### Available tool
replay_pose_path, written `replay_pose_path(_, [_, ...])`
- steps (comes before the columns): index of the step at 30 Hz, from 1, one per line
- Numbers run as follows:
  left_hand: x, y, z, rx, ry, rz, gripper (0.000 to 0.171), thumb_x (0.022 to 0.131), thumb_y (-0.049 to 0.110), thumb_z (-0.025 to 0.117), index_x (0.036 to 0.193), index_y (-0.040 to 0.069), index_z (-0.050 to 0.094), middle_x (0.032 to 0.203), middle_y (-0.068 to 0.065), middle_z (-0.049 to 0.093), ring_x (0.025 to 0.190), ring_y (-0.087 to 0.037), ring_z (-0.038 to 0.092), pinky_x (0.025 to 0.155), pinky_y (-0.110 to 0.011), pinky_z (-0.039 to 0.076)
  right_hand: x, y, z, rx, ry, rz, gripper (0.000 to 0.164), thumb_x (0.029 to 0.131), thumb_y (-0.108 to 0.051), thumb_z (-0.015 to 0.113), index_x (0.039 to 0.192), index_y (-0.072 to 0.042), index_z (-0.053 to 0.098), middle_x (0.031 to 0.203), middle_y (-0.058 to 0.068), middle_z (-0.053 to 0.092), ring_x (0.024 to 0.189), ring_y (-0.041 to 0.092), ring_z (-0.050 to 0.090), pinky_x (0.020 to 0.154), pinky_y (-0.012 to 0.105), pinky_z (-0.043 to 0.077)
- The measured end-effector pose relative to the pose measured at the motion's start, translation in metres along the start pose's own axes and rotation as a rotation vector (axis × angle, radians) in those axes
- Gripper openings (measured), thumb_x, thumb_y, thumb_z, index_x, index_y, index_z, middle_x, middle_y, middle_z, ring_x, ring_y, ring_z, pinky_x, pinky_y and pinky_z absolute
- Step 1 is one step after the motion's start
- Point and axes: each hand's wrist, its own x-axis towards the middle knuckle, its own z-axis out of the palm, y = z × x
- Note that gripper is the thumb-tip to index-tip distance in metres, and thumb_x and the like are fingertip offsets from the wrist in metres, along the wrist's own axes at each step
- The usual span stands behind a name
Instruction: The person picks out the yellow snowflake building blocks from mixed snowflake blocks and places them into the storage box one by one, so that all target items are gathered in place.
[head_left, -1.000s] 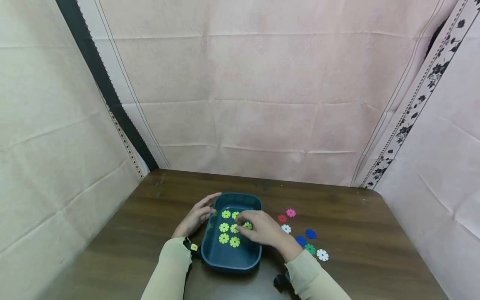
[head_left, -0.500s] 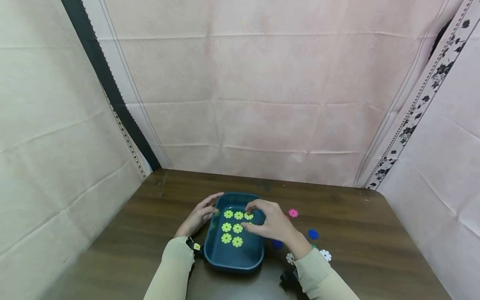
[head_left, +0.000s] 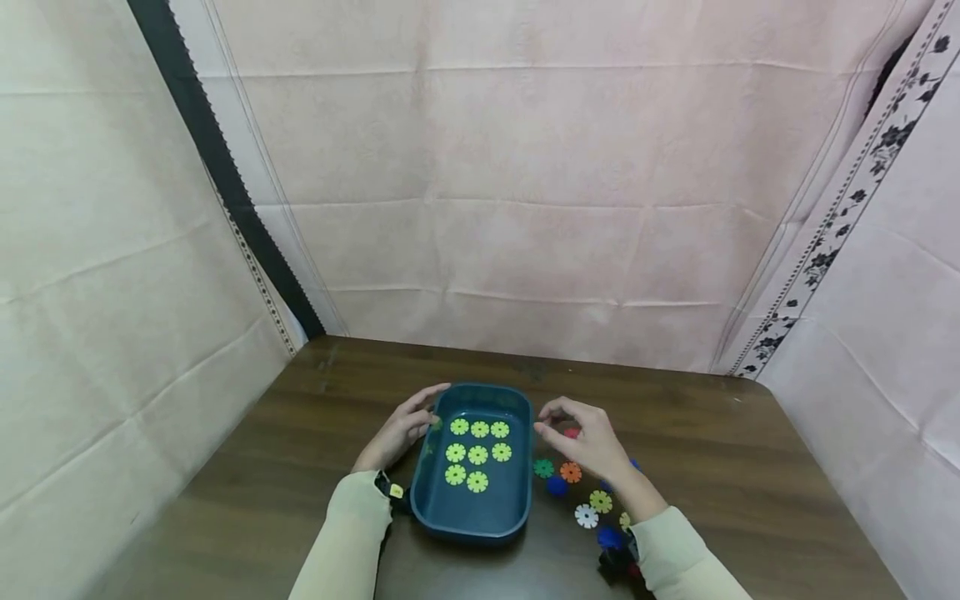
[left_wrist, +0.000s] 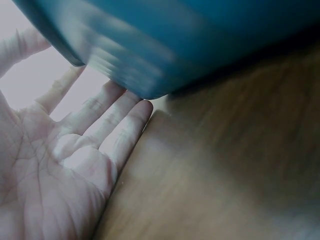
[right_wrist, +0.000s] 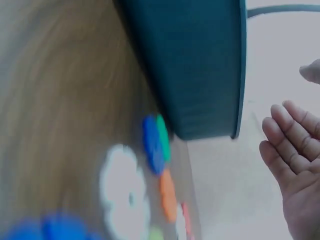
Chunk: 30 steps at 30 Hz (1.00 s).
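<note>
A dark blue tray [head_left: 471, 518] stands on the table, holding several yellow-green flower-shaped discs [head_left: 477, 455] in rows of three, three and two. My left hand [head_left: 401, 429] rests at the tray's left side, thumb at the rim. In the left wrist view its fingers [left_wrist: 117, 120] lie nearly straight against the outer wall. Just off the tray's right rim, my right hand [head_left: 588, 437] hovers with loosely bent fingers. The right wrist view shows its thumb apart from the fingers [right_wrist: 285, 127] and nothing between them. Beneath it lie an orange disc [head_left: 571, 472] and a green disc [head_left: 543, 468].
More flower discs lie scattered right of the tray: white [head_left: 587, 517], yellow-green [head_left: 601, 501], blue [head_left: 610, 537] and red [head_left: 572, 432], some partly covered by my right hand and arm. Pale cloth [head_left: 465, 208] hangs behind the brown table [head_left: 300, 467] and along both sides.
My right hand has moved from over the tray's discs to the right, outside the rim. The top-right and middle-right discs, earlier covered by it, now show. The left hand keeps its place at the tray.
</note>
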Motion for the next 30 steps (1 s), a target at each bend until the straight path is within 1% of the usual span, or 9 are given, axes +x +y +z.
replay_pose_path(1, [0.000,0.000,0.001,-0.001,-0.003,0.003,0.054,0.100,0.009,0.051,0.150,0.028,0.047,0.159,0.002,0.034,0.128,-0.033,0.051,0.105,-0.044,0.043,-0.003,0.003,-0.003,-0.007,0.010,0.010,0.015,0.089,-0.010,0.077,0.102,-0.013,0.070,0.093,-0.002,0.071,0.081,0.013,0.067,0.070,0.034,0.058])
replay_pose_path(3, [0.000,0.000,0.002,-0.006,-0.005,0.005,0.054,0.100,0.009,0.051,0.150,0.029,0.047,0.158,0.002,0.035,0.125,-0.035,0.051,0.104,-0.044,0.043,-0.008,0.007,-0.010,-0.016,0.014,0.033,0.013,0.090,-0.011,0.076,0.101,-0.016,0.070,0.093,-0.004,0.071,0.080,0.012,0.067,0.069,0.034,0.058])
replay_pose_path(7, [-0.001,-0.001,0.002,-0.014,-0.002,-0.006,0.054,0.100,0.008,0.050,0.149,0.029,0.048,0.157,0.001,0.036,0.122,-0.037,0.053,0.102,-0.042,0.044,-0.022,0.015,-0.025,-0.015,-0.020,0.102,0.009,0.094,-0.016,0.072,0.100,-0.022,0.069,0.091,-0.005,0.072,0.080,0.011,0.068,0.070,0.032,0.057])
replay_pose_path(13, [0.000,0.001,0.002,-0.006,-0.006,0.000,0.054,0.100,0.009,0.051,0.150,0.028,0.047,0.157,-0.001,0.036,0.117,-0.035,0.054,0.099,-0.038,0.046,-0.045,0.026,-0.047,-0.009,-0.056,0.209,0.005,0.096,-0.022,0.070,0.100,-0.021,0.071,0.092,-0.001,0.073,0.080,0.015,0.068,0.070,0.029,0.056])
replay_pose_path(19, [0.003,0.001,-0.001,0.004,-0.002,0.013,0.055,0.099,0.009,0.051,0.151,0.026,0.046,0.157,-0.002,0.036,0.117,-0.034,0.053,0.099,-0.036,0.046,-0.070,0.030,-0.064,-0.005,-0.066,0.257,0.003,0.095,-0.018,0.071,0.098,-0.020,0.071,0.088,0.000,0.072,0.073,0.016,0.064,0.064,0.028,0.053])
replay_pose_path(22, [0.002,0.001,0.000,0.004,0.001,0.003,0.054,0.100,0.009,0.051,0.150,0.027,0.047,0.157,-0.002,0.036,0.120,-0.034,0.053,0.101,-0.039,0.045,-0.084,0.030,-0.069,0.018,-0.092,0.241,0.009,0.093,-0.015,0.072,0.098,-0.022,0.071,0.086,-0.003,0.070,0.070,0.014,0.062,0.059,0.027,0.050])
replay_pose_path(25, [0.000,0.001,0.001,0.004,-0.004,-0.011,0.054,0.100,0.009,0.051,0.150,0.028,0.047,0.157,0.000,0.036,0.123,-0.034,0.052,0.104,-0.042,0.043,-0.099,0.031,-0.069,0.026,-0.157,0.171,0.015,0.091,-0.011,0.074,0.103,-0.020,0.071,0.087,-0.005,0.068,0.068,0.012,0.058,0.055,0.026,0.047])
replay_pose_path(27, [-0.001,0.001,0.001,0.002,-0.010,-0.013,0.054,0.099,0.009,0.051,0.150,0.028,0.047,0.157,-0.001,0.037,0.125,-0.034,0.052,0.106,-0.044,0.042,-0.105,0.032,-0.067,0.006,-0.196,0.122,0.019,0.090,-0.011,0.076,0.106,-0.020,0.071,0.089,-0.008,0.066,0.070,0.011,0.057,0.056,0.026,0.046])
replay_pose_path(30, [-0.001,0.002,0.001,0.003,-0.008,-0.001,0.055,0.099,0.011,0.052,0.151,0.027,0.047,0.157,-0.003,0.037,0.127,-0.033,0.052,0.106,-0.044,0.042,-0.109,0.035,-0.063,-0.030,-0.224,0.066,0.024,0.088,-0.013,0.078,0.110,-0.021,0.071,0.091,-0.009,0.063,0.075,0.011,0.055,0.060,0.026,0.045])
